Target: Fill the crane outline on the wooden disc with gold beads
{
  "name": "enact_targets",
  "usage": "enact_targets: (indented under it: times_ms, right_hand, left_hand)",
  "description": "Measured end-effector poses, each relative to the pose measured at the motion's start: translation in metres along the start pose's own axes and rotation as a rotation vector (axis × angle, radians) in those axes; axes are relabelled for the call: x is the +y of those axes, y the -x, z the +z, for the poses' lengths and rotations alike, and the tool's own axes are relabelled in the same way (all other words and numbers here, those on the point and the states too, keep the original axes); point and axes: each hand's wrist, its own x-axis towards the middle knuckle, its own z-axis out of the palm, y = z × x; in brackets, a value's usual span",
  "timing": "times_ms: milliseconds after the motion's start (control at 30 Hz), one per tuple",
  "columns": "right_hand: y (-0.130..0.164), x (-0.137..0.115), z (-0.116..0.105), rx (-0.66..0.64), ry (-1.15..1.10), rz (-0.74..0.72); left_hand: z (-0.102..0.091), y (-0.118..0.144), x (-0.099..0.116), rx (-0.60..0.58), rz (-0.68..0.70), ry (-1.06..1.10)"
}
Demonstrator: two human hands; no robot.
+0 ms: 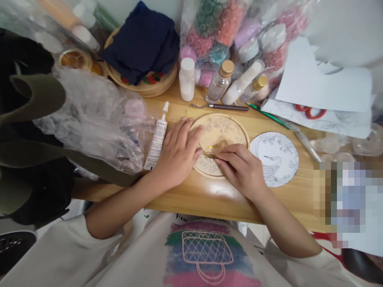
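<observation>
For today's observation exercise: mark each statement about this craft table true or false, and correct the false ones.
1. The left hand rests flat on the round wooden plaque. True.
2. The right hand holds scissors. False: its fingertips press a gold wire piece on the plaque.
3. A glue tube lies left of the left hand. True.
4. The paper crane drawing lies left of the plaque. False: it lies right.

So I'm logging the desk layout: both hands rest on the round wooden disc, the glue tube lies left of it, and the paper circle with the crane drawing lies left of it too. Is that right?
Not quite. The head view shows the paper circle lying right of the wooden disc, not left. The rest holds: the left hand and right hand rest on the disc, and the glue tube lies to its left.
</observation>
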Motion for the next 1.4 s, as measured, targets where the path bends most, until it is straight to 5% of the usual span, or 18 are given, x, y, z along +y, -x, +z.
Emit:
enact_targets:
  times_ms: [1400]
  right_hand:
    - [-0.003, 0.0003, 0.0047, 0.041, 0.021, -0.008]
  left_hand:
    - [-0.0013, -0.0013, 0.0011, 0.002, 0.005, -0.014]
